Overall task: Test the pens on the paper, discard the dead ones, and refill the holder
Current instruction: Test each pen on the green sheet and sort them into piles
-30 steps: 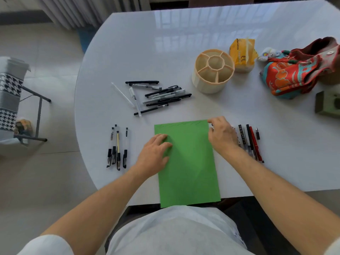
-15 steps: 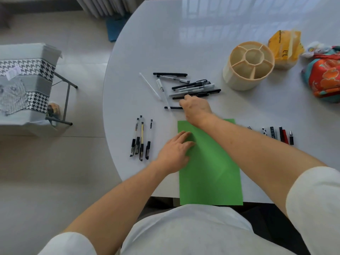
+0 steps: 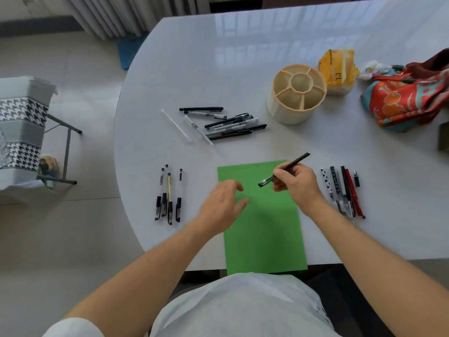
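Green paper lies lengthwise on tabletop. Left hand hovers over it, fingers relaxed, holding nothing. Right hand grips black pen diagonally, capped end lower-left. Beyond: unsorted pens, holder.

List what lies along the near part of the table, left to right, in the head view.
Row of four clear-barrelled pens → open left hand → green paper sheet → right hand gripping a black pen → row of mixed pens.

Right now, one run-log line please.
right hand: holds black pen | left hand: open above green paper sheet | beige round holder: empty
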`<action>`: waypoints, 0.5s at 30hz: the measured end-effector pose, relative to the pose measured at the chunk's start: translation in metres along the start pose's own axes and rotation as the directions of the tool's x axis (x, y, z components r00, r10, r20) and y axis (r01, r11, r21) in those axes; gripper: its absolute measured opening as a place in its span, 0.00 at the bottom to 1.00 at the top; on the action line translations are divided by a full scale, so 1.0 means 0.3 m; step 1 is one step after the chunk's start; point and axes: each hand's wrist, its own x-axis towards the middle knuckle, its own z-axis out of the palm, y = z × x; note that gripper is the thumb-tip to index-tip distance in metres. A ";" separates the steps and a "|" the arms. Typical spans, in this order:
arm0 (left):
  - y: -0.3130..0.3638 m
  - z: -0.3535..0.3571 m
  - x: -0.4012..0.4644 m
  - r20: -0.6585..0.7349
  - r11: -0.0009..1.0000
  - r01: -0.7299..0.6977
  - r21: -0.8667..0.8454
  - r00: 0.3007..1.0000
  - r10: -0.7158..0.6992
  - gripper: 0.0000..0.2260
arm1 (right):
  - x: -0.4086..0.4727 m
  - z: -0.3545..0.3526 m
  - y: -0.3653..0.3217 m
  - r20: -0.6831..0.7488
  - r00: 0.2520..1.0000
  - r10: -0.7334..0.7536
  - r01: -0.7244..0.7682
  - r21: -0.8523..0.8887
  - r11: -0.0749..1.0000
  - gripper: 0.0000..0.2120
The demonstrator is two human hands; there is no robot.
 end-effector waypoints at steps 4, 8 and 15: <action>0.079 -0.002 0.040 0.135 0.999 -0.005 -0.033 0.991 0.010 0.16 | -0.097 0.035 0.055 0.093 0.996 0.009 -0.022 0.138 0.990 0.04; 0.099 0.000 0.067 0.144 0.995 -0.047 0.093 0.989 0.034 0.11 | -0.130 0.057 0.079 0.090 0.996 0.001 -0.015 0.151 0.988 0.05; 0.125 -0.006 0.087 0.030 0.981 -0.021 0.194 0.999 0.015 0.11 | -0.115 0.093 0.070 -0.111 0.993 0.032 -0.013 0.168 0.986 0.07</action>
